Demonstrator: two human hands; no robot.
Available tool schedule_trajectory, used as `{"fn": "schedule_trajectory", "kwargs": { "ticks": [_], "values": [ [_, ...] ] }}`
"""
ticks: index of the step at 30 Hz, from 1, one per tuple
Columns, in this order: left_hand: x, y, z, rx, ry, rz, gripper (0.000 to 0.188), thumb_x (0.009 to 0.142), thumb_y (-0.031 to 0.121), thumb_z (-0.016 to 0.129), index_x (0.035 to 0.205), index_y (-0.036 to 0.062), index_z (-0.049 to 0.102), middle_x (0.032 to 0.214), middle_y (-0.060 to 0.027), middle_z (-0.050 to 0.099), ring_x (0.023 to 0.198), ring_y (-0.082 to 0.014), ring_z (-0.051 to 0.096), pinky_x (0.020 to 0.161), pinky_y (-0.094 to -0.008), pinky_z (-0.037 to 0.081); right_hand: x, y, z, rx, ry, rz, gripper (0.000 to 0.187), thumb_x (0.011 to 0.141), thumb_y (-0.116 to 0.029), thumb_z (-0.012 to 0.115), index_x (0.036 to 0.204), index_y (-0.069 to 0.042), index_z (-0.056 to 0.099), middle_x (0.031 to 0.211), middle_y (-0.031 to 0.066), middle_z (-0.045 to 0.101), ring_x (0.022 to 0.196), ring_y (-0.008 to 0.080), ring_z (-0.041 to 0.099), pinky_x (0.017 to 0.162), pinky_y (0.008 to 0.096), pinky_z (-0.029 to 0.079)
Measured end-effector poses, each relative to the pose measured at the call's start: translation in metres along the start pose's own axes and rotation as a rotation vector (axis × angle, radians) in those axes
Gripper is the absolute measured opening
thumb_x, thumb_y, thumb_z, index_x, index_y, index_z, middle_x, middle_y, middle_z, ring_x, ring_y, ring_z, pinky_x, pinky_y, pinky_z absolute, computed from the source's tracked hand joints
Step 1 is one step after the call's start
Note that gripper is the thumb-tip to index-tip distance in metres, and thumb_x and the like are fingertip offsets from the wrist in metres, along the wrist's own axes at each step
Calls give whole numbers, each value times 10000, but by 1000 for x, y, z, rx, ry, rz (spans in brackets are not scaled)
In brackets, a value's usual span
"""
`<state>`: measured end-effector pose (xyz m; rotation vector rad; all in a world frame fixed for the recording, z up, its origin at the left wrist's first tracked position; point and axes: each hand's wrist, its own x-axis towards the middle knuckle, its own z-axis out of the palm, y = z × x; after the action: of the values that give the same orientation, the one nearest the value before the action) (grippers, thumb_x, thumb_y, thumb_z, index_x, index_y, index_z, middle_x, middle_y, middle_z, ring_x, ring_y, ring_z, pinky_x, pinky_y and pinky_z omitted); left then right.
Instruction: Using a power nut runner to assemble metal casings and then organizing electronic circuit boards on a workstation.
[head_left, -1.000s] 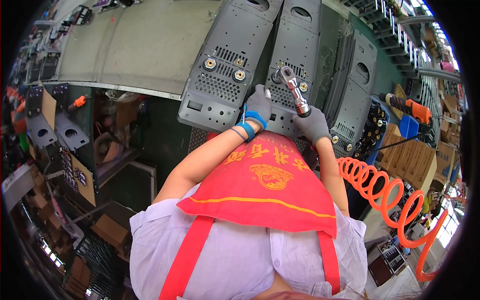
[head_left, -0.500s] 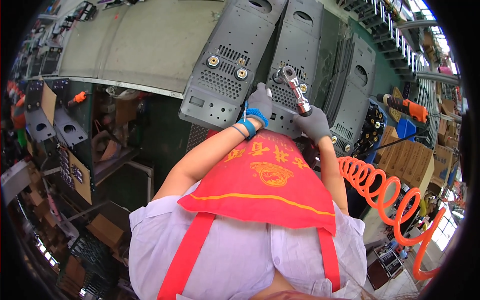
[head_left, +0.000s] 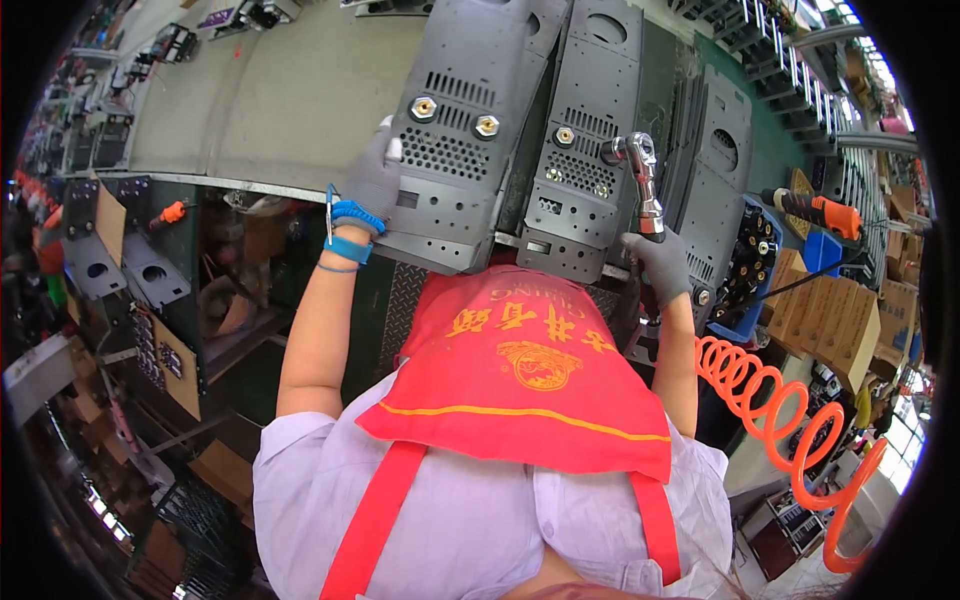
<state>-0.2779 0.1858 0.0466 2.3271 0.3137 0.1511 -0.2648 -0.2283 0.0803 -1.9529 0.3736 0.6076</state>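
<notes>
My left hand (head_left: 372, 180), in a grey glove, grips the left edge of a dark grey perforated metal panel (head_left: 440, 215). Two brass-centred hex fittings (head_left: 424, 108) sit in that panel, near its slots. A chrome ratchet wrench (head_left: 648, 190) is in my gloved right hand (head_left: 662, 268), fingers wrapped around its handle. The wrench head is over the right edge of a second grey panel (head_left: 572, 220), which lies beside the first. One hex fitting (head_left: 564, 136) shows in the second panel; the wrench head hides part of the right side.
More grey panels (head_left: 722, 145) stand stacked on the right. Beyond them are a blue bin of dark fittings (head_left: 745, 260) and an orange-and-black power tool (head_left: 822, 213). A coiled orange hose (head_left: 770, 390) hangs by my right arm. Cardboard boxes (head_left: 825, 320) sit at far right.
My left hand has moved from between the two panels to the left panel's outer edge. That panel has turned slightly. The wrench has shifted right, away from its former place over the second panel.
</notes>
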Motion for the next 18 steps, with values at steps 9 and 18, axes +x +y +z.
{"fn": "schedule_trajectory", "kwargs": {
  "ticks": [9, 18],
  "values": [
    [23, 37, -14, 744, -189, -33, 295, 875, 280, 553, 1048, 75, 674, 946, -211, 670, 870, -366, 662, 737, -444, 536, 27, 21, -5, -300, 106, 38, 348, 716, -357, 699, 792, -25, 622, 654, 73, 623, 595, 191, 611, 604, 348, 475],
    [15, 142, 124, 416, -305, 348, 241, 925, 162, 480, 1103, 12, 539, 959, -180, 609, 811, -342, 659, 696, -432, 546, 49, 26, 6, -599, 153, 125, 408, 719, -383, 660, 907, -20, 655, 868, 207, 675, 863, 367, 653, 762, 432, 497]
  ]
}}
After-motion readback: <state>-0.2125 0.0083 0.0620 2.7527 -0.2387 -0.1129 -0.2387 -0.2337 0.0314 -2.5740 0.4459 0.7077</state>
